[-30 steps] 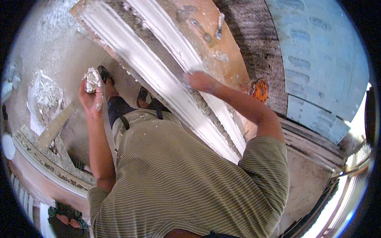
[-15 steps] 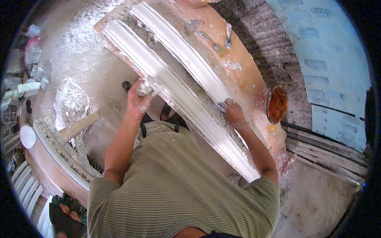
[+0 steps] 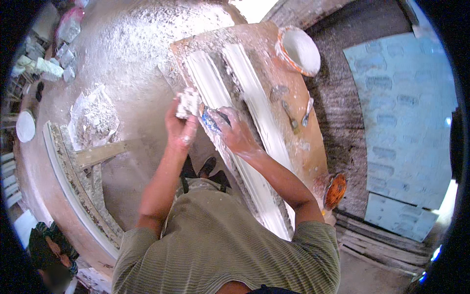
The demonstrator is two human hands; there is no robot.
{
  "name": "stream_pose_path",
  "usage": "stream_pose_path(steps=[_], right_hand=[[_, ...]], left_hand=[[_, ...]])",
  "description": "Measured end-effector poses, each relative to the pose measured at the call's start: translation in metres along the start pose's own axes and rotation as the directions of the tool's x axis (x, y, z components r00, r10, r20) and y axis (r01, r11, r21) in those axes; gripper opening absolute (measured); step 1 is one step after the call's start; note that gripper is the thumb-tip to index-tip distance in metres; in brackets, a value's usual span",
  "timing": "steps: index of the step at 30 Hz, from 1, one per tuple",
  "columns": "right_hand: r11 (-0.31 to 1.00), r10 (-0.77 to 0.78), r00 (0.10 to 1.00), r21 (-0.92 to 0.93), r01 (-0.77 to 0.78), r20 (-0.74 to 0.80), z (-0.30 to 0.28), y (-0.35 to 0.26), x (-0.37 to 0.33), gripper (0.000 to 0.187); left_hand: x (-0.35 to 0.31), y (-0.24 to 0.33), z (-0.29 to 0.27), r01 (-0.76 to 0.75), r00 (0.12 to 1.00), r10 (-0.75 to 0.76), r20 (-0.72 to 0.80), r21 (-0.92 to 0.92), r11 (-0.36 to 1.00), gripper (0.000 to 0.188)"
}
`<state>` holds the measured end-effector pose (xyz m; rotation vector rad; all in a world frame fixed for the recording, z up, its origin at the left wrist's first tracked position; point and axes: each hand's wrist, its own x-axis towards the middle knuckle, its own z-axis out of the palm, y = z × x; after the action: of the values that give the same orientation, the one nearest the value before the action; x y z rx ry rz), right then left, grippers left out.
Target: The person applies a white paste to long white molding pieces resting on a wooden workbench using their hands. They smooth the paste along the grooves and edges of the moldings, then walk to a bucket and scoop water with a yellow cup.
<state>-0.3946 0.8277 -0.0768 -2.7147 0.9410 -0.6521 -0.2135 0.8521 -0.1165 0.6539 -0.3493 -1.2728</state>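
Plaster lump [image 3: 188, 104] sits in the left hand [image 3: 179, 127], grip snug, by the left edge of the desk [image 3: 311, 152], probably kept close so it's handy for the blue tool [image 3: 210, 121] clutched in the right hand [image 3: 238, 134].

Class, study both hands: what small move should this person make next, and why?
Probably a light scrape of the blue tool across the white lump: the right hand holds the tool with its end close beside the lump, and the left hand holds the lump up near the edge of the nearer white moulding. Whether tool and lump already touch is unclear.
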Motion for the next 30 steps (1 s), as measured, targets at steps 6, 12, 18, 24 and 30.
stream_pose_path(steps=[6, 12, 18, 24, 30], right_hand=[[0.939, 0.340, 0.908, -0.036, -0.342, 0.244, 0.069, 0.069, 0.137, 0.035], [0.957, 0.248, 0.888, -0.238, -0.164, 0.388, 0.130, 0.117, 0.214, 0.029], [0.977, 0.062, 0.865, -0.208, 0.050, 0.498, 0.139, 0.126, 0.229, 0.014], [0.976, 0.145, 0.786, -0.218, -0.013, 0.601, 0.114, 0.099, 0.168, 0.017], [0.968, 0.204, 0.846, -0.233, -0.098, 0.493, 0.084, 0.053, 0.034, 0.015]], left_hand=[[0.069, 0.086, -0.074, 0.106, 0.993, -0.119, 0.016, -0.585, 0.804, 0.045], [0.079, 0.107, -0.144, 0.088, 0.985, -0.139, -0.099, -0.400, 0.912, 0.051], [0.050, 0.107, -0.162, 0.130, 0.967, -0.220, -0.129, -0.494, 0.860, 0.051], [0.011, 0.100, -0.130, 0.131, 0.964, -0.224, -0.141, -0.482, 0.866, 0.040], [-0.054, 0.052, -0.116, -0.012, 0.962, -0.046, -0.270, -0.210, 0.978, 0.047]])
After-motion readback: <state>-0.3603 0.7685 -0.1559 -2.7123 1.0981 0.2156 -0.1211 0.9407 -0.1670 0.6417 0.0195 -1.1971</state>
